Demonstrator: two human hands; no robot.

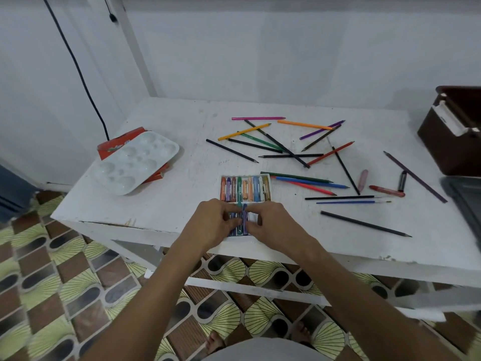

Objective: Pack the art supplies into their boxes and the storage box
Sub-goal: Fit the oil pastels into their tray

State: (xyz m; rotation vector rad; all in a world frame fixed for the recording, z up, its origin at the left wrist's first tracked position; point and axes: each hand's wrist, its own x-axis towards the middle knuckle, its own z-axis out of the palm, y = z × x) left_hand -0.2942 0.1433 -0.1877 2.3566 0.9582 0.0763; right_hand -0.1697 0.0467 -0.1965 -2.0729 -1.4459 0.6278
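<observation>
Both hands work at the tabletop's near edge: my left hand [217, 223] and right hand [270, 223] pinch a purple wax crayon [244, 217] over the white crayon tray [268, 178], its far row filled. Largest, the white wooden table [182, 191] carries a white plastic paint palette [136, 161] near the left edge, then scattered coloured pencils [281, 144] toward the far edge.

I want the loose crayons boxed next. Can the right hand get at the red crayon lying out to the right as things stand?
Probably yes, once it lets go: the right hand is busy on the purple crayon, but the red crayon lies uncovered on the table.
</observation>
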